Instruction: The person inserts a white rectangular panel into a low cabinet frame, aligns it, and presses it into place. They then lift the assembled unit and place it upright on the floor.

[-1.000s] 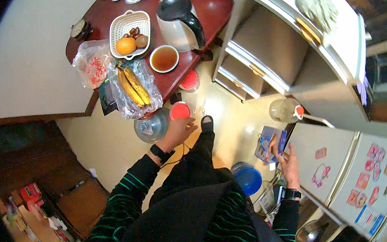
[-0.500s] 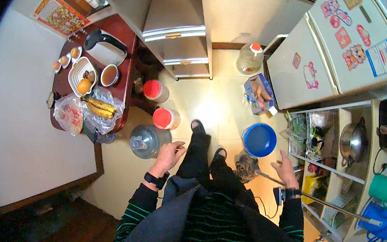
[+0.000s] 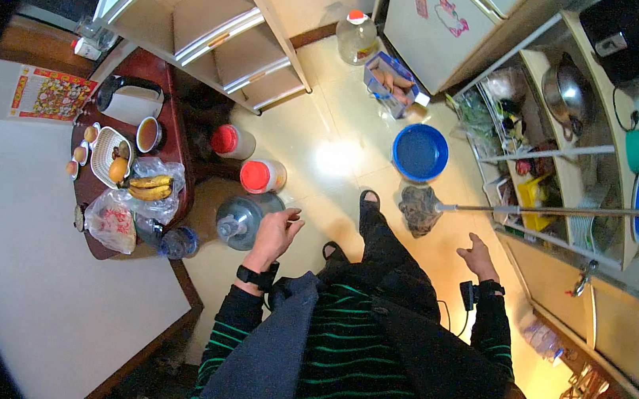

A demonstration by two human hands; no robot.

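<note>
My left hand (image 3: 274, 238) hangs in the air with its fingers loosely bent and apart, and nothing shows in it. Beneath and beside it, a large clear water jug (image 3: 241, 223) sits on the floor. My right hand (image 3: 477, 259) is raised on the other side, empty, its fingers spread. Nearest to that hand is a mop: its grey head (image 3: 419, 210) lies on the floor, while its metal handle (image 3: 545, 210) slants up toward the shelf at the right. Just beyond the mop head stands a blue basin (image 3: 420, 153).
Two red-lidded jars (image 3: 262, 177) stand by the dark red table (image 3: 186, 193), which bears fruit, a kettle and bags. A box of sweet potatoes (image 3: 389, 85) and a big clear bottle (image 3: 356, 38) are near the fridge (image 3: 429, 21). Shelving (image 3: 580, 152) lines the right side.
My body and view have turned to the right, and my feet have stepped. The basin and mop head now appear farther ahead. Both hands stay empty.
</note>
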